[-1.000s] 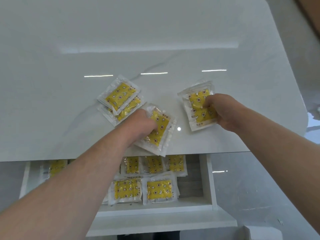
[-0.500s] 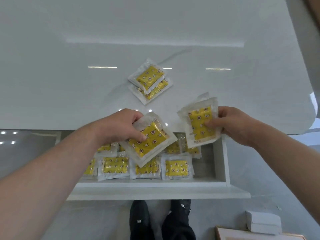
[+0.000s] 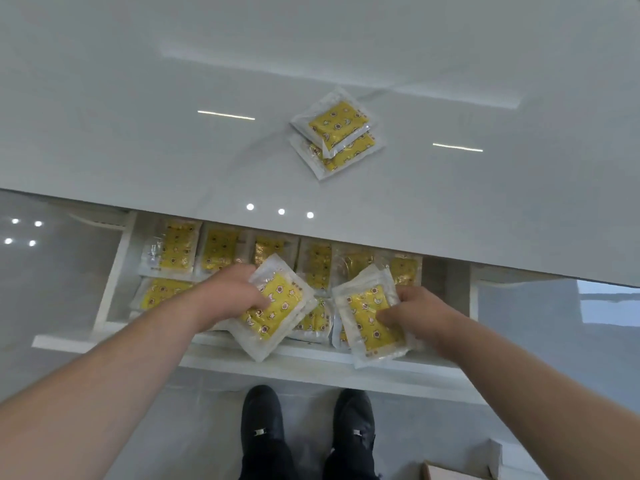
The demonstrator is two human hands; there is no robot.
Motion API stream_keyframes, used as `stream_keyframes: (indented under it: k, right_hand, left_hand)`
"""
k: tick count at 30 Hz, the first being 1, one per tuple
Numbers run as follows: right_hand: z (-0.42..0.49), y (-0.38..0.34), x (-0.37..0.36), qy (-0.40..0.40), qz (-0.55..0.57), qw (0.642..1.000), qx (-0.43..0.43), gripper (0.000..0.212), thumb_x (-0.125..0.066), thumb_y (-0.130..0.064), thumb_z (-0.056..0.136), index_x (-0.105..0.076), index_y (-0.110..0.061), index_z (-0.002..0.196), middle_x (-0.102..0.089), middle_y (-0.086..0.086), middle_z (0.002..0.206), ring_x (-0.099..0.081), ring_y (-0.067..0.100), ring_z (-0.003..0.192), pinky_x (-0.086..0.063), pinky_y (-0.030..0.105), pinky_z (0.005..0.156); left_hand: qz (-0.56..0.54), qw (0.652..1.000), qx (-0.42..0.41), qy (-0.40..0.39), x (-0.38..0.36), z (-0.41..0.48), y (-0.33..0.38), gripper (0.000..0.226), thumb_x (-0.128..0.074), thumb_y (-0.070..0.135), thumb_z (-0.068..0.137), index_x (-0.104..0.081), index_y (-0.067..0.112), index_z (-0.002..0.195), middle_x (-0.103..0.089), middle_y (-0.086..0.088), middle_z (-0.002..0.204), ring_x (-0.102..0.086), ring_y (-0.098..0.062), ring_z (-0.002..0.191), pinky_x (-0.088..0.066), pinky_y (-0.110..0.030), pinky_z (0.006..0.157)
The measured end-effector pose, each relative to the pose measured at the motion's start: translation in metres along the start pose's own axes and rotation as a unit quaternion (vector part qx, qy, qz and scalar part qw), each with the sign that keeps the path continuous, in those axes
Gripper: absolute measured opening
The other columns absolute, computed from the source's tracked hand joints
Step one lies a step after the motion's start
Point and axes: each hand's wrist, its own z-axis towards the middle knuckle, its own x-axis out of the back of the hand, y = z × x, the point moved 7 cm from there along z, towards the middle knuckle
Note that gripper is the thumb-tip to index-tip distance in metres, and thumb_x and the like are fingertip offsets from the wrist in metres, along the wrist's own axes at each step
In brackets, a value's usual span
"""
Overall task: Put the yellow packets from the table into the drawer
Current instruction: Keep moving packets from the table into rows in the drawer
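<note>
My left hand (image 3: 227, 294) grips a yellow packet (image 3: 277, 308) in clear wrap, held tilted over the middle of the open white drawer (image 3: 114, 271). My right hand (image 3: 414, 311) grips a second yellow packet (image 3: 369, 317) over the drawer's right part. Several yellow packets (image 3: 176, 251) lie in rows inside the drawer, partly under the table's edge. Two stacked yellow packets (image 3: 337, 131) lie on the white table (image 3: 138, 98), beyond the drawer.
The drawer's front panel (image 3: 311, 365) juts toward me below my hands. My black shoes (image 3: 263, 431) stand on the grey floor under it. A cardboard box corner (image 3: 457, 471) shows at the bottom right.
Both hands lifted a packet each off the table, drew them toward me and lowered them over the open drawer. The view tilted down, showing more of the drawer.
</note>
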Motion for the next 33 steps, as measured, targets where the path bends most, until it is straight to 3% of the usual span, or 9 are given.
stream_keyframes:
  k: [2, 5, 9, 19, 23, 28, 30, 31, 33]
  right_hand:
    - [0.007, -0.001, -0.007, 0.036, 0.030, 0.999, -0.007, 0.034, -0.067, -0.006, 0.086, -0.061, -0.006, 0.119, -0.071, 0.006, 0.099, -0.069, 0.020, 0.083, -0.057, 0.032, 0.071]
    - [0.023, -0.008, -0.014, 0.108, 0.057, 0.992, -0.024, 0.053, -0.071, -0.014, 0.085, -0.050, -0.004, 0.132, -0.064, 0.009, 0.108, -0.057, 0.022, 0.090, -0.047, 0.031, 0.079]
    - [0.049, -0.031, -0.038, 0.109, 0.082, 0.990, -0.026, 0.038, -0.072, -0.022, 0.084, -0.058, -0.002, 0.113, -0.058, 0.006, 0.089, -0.056, 0.024, 0.084, -0.046, 0.031, 0.075]
    - [0.096, -0.067, -0.063, 0.135, -0.060, 0.989, -0.003, 0.012, -0.055, -0.016, 0.093, -0.058, -0.007, 0.100, -0.057, 0.008, 0.088, -0.062, 0.025, 0.095, -0.053, 0.038, 0.094]
    - [0.097, -0.073, -0.062, 0.169, -0.069, 0.983, 0.010, 0.008, -0.059, -0.014, 0.089, -0.057, -0.009, 0.095, -0.060, 0.012, 0.097, -0.063, 0.026, 0.093, -0.055, 0.033, 0.085]
    - [0.071, -0.087, -0.059, 0.207, -0.276, 0.933, 0.098, 0.024, -0.055, -0.015, 0.088, -0.043, -0.011, 0.067, -0.050, 0.003, 0.068, -0.053, 0.019, 0.063, -0.044, 0.026, 0.060]
    - [0.060, -0.091, -0.062, 0.203, -0.366, 0.895, 0.154, 0.013, -0.050, -0.020, 0.090, -0.054, -0.008, 0.088, -0.060, 0.009, 0.087, -0.057, 0.025, 0.080, -0.051, 0.030, 0.068]
    - [0.059, -0.091, -0.067, 0.186, -0.420, 0.869, 0.181, 0.026, -0.048, -0.025, 0.092, -0.055, -0.011, 0.113, -0.061, 0.012, 0.109, -0.057, 0.028, 0.097, -0.053, 0.034, 0.079]
    - [0.063, -0.089, -0.075, 0.145, -0.495, 0.826, 0.228, 0.057, -0.049, -0.034, 0.094, -0.030, -0.026, 0.147, -0.042, 0.009, 0.145, -0.041, 0.030, 0.128, -0.042, 0.039, 0.101]
  left_hand:
    - [-0.084, 0.995, 0.028, 0.033, -0.003, 0.010, -0.011, 0.017, -0.069, 0.011, 0.082, -0.064, 0.013, 0.098, -0.069, -0.008, 0.095, -0.065, -0.022, 0.083, -0.052, -0.032, 0.071]
    - [-0.183, 0.977, 0.066, 0.087, 0.001, 0.026, -0.026, 0.037, -0.070, 0.015, 0.083, -0.058, 0.009, 0.118, -0.065, -0.009, 0.109, -0.061, -0.026, 0.094, -0.047, -0.034, 0.077]
    - [-0.221, 0.961, 0.097, 0.139, 0.015, 0.046, -0.029, 0.048, -0.065, 0.017, 0.086, -0.050, 0.006, 0.131, -0.059, -0.013, 0.124, -0.055, -0.032, 0.110, -0.040, -0.040, 0.089]
    - [-0.148, 0.967, 0.064, 0.196, 0.017, 0.084, -0.012, 0.051, -0.065, 0.013, 0.087, -0.046, 0.006, 0.134, -0.058, -0.014, 0.125, -0.059, -0.031, 0.107, -0.044, -0.030, 0.076]
    - [-0.007, 0.970, 0.020, 0.243, 0.026, 0.085, -0.008, 0.051, -0.070, 0.022, 0.082, -0.051, 0.008, 0.127, -0.060, -0.012, 0.123, -0.061, -0.031, 0.107, -0.047, -0.027, 0.072]
    - [0.232, 0.923, -0.059, 0.301, 0.034, 0.061, 0.007, 0.049, -0.062, 0.031, 0.086, -0.046, 0.006, 0.125, -0.060, -0.014, 0.113, -0.059, -0.031, 0.100, -0.046, -0.033, 0.067]
    - [0.307, 0.892, -0.143, 0.300, 0.031, 0.054, 0.014, 0.058, -0.062, 0.038, 0.083, -0.045, 0.010, 0.131, -0.053, -0.013, 0.124, -0.053, -0.032, 0.110, -0.047, -0.037, 0.082]
    - [0.348, 0.876, -0.188, 0.275, 0.025, 0.052, 0.016, 0.063, -0.063, 0.041, 0.081, -0.043, 0.015, 0.135, -0.050, -0.011, 0.132, -0.048, -0.031, 0.117, -0.045, -0.038, 0.091]
    - [0.413, 0.850, -0.245, 0.216, 0.015, 0.051, 0.014, 0.070, -0.064, 0.047, 0.079, -0.038, 0.026, 0.141, -0.035, -0.005, 0.150, -0.035, -0.029, 0.134, -0.033, -0.041, 0.107]
